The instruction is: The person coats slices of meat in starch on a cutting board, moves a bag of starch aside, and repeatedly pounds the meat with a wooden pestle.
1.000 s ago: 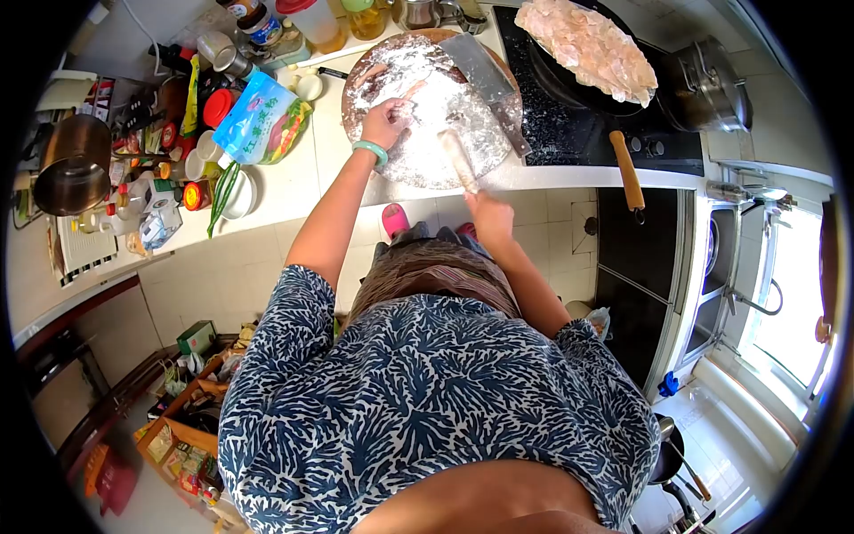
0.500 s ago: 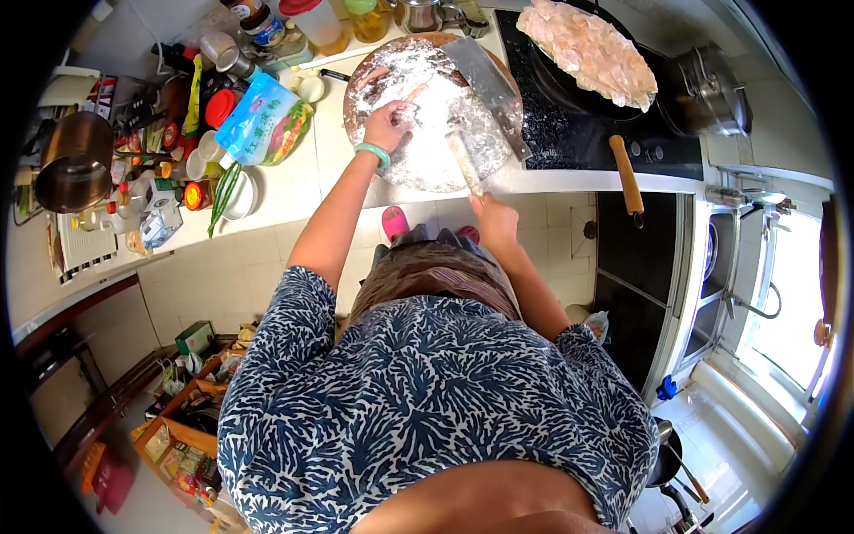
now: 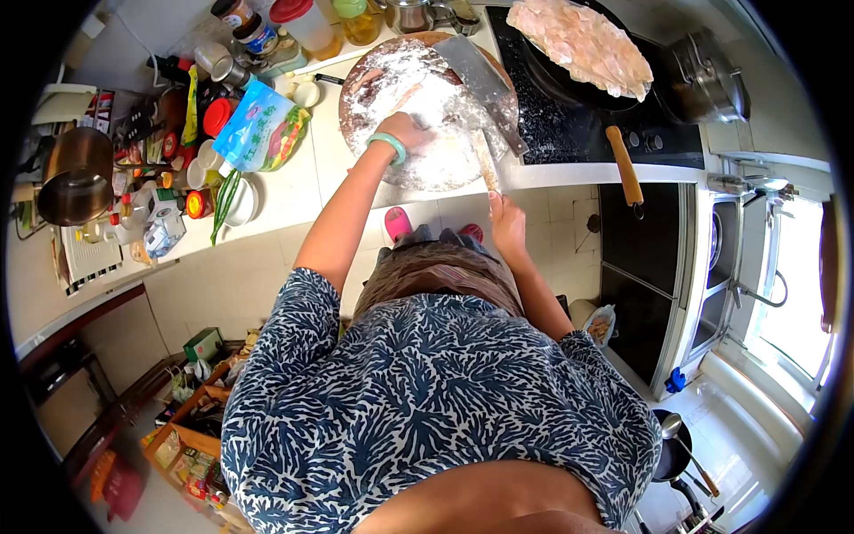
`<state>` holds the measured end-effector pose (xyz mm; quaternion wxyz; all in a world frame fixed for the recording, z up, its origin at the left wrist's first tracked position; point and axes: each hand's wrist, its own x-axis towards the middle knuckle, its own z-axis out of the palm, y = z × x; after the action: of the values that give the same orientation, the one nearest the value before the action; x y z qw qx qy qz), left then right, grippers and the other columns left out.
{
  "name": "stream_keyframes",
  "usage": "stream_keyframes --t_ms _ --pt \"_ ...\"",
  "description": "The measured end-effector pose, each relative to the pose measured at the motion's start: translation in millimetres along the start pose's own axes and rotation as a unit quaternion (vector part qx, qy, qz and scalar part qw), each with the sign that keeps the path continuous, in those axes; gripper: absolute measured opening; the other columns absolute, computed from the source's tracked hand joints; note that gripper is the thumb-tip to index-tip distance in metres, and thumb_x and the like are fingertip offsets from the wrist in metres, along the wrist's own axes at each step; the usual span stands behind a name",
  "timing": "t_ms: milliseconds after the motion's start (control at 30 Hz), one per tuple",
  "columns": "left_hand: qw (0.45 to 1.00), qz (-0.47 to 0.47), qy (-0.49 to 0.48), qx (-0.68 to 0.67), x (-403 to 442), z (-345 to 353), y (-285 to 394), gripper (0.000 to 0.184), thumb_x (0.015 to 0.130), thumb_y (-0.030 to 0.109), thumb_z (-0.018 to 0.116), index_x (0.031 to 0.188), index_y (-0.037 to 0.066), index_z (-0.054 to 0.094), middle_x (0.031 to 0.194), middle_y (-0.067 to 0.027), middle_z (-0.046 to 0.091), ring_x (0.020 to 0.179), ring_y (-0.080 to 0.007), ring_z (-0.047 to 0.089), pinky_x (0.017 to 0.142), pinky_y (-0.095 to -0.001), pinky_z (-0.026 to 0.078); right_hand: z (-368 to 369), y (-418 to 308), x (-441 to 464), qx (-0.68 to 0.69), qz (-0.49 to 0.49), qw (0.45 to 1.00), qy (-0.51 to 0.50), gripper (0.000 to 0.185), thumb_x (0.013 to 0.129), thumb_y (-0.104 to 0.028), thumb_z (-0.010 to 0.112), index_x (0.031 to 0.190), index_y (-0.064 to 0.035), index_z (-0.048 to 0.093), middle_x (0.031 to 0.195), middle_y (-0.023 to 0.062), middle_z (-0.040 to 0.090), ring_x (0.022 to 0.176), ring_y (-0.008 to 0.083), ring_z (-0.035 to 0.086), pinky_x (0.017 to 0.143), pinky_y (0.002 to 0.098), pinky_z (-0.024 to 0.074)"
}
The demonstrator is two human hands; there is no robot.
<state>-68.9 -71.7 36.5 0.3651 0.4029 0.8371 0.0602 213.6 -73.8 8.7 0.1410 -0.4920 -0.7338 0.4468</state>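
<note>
A round wooden board [image 3: 351, 111] lies on the counter under a thick spread of white flour [image 3: 436, 173]. My left hand [image 3: 405, 132], a pale green bangle [image 3: 388, 142] at its wrist, is over the middle of the flour; its fingertips are lost in glare and blur. My right hand [image 3: 509, 222] is closed round the near end of a floury rolling pin [image 3: 485, 160], whose far end rests over the board's right side. A broad cleaver [image 3: 476, 76] lies across the board's upper right edge. Thin pinkish pieces [image 3: 409, 94] lie in the flour beyond my left hand.
Right of the board, a wok heaped with thin pale-pink slices [image 3: 578, 44] stands on the black stove [image 3: 569, 142], its wooden handle [image 3: 624, 165] jutting over the front edge. A steel pot [image 3: 707, 84] stands beyond. A blue bag [image 3: 253, 125], green onions [image 3: 227, 205] and jars crowd the left.
My left hand has moved right and towards me over the flour. The rolling pin and my right hand have shifted slightly to the right, and the view has moved a little.
</note>
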Motion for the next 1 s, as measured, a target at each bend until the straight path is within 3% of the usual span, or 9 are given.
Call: stream_keyframes --t_ms 133,200,233,300,333,433,567,667,1000 --pt "0.998 0.067 0.000 -0.009 -3 8 -5 0.045 0.068 0.046 0.067 0.088 0.006 0.070 0.079 -0.0126 0.067 0.074 -0.0249 0.064 0.072 -0.0306 0.049 4 2 -4 0.011 0.004 1.000 0.020 0.045 0.093 -0.035 0.040 0.075 0.0022 0.057 0.059 0.0189 0.057 0.059 0.0378 0.058 0.059 0.0449 0.0433" --pt "0.988 0.025 0.112 -0.105 -3 18 -13 0.034 0.071 0.041 0.066 0.079 0.008 0.071 0.072 -0.0122 0.066 0.066 -0.0222 0.063 0.067 -0.0304 0.048 4 3 -3 0.012 0.004 1.000 0.026 0.045 0.093 -0.035 0.040 0.075 0.0022 0.057 0.059 0.0190 0.057 0.060 0.0377 0.058 0.059 0.0447 0.0434" --pt "0.988 0.024 0.110 -0.103 -6 21 -20 0.034 0.071 0.041 0.066 0.079 0.008 0.071 0.072 -0.0122 0.066 0.066 -0.0222 0.063 0.067 -0.0304 0.048 3 3 -3 0.012 0.001 0.999 0.030 0.045 0.093 -0.035 0.039 0.076 0.0023 0.057 0.060 0.0190 0.057 0.060 0.0376 0.058 0.059 0.0444 0.0435" --pt "0.977 0.007 0.085 -0.195 -17 23 -37 0.030 0.074 0.037 0.066 0.077 0.007 0.069 0.063 -0.0079 0.065 0.055 -0.0158 0.060 0.060 -0.0282 0.048 2 0 -4 0.014 0.011 0.999 0.027 0.045 0.093 -0.035 0.039 0.076 0.0022 0.057 0.060 0.0190 0.058 0.060 0.0375 0.058 0.059 0.0446 0.0436" --pt "0.977 0.026 0.130 -0.170 -25 26 -43 0.029 0.074 0.035 0.067 0.075 0.006 0.068 0.059 -0.0049 0.063 0.050 -0.0129 0.058 0.055 -0.0269 0.047 3 -3 -4 0.014 0.019 0.999 0.025 0.045 0.093 -0.035 0.039 0.077 0.0021 0.057 0.061 0.0190 0.058 0.060 0.0375 0.058 0.059 0.0447 0.0437" --pt "0.966 -0.051 0.096 -0.234 -41 29 -54 0.031 0.071 0.035 0.070 0.076 0.004 0.068 0.060 -0.0057 0.063 0.052 -0.0133 0.058 0.055 -0.0278 0.047 10 -14 -11 -0.006 0.030 0.999 0.018 0.044 0.093 -0.035 0.039 0.078 0.0016 0.057 0.061 0.0184 0.058 0.058 0.0372 0.058 0.058 0.0447 0.0436" --pt "0.974 -0.063 0.096 -0.198 -54 41 -70 0.038 0.065 0.031 0.078 0.083 -0.001 0.068 0.069 -0.0105 0.065 0.059 -0.0153 0.061 0.060 -0.0282 0.048 33 -47 -26 -0.015 0.025 0.998 0.048 0.042 0.093 -0.036 0.039 0.079 -0.0002 0.056 0.061 0.0179 0.058 0.058 0.0371 0.058 0.057 0.0447 0.0436" --pt "0.968 -0.055 0.067 -0.236 -59 49 -61 0.041 0.065 0.032 0.078 0.085 -0.002 0.067 0.070 -0.0110 0.065 0.059 -0.0156 0.060 0.061 -0.0281 0.048 56 -38 -26 -0.202 -0.005 0.978 0.051 0.037 0.092 -0.037 0.042 0.080 -0.0038 0.054 0.058 0.0177 0.058 0.058 0.0368 0.059 0.054 0.0469 0.0447" --pt "0.953 -0.046 0.041 -0.298 -53 45 -68 0.037 0.064 0.026 0.079 0.084 -0.003 0.066 0.069 -0.0095 0.065 0.054 -0.0137 0.057 0.056 -0.0266 0.047 77 -41 -26 -0.225 0.026 0.974 0.021 0.041 0.091 -0.041 0.041 0.079 -0.0039 0.056 0.063 0.0195 0.060 0.062 0.0378 0.060 0.058 0.0481 0.0455"
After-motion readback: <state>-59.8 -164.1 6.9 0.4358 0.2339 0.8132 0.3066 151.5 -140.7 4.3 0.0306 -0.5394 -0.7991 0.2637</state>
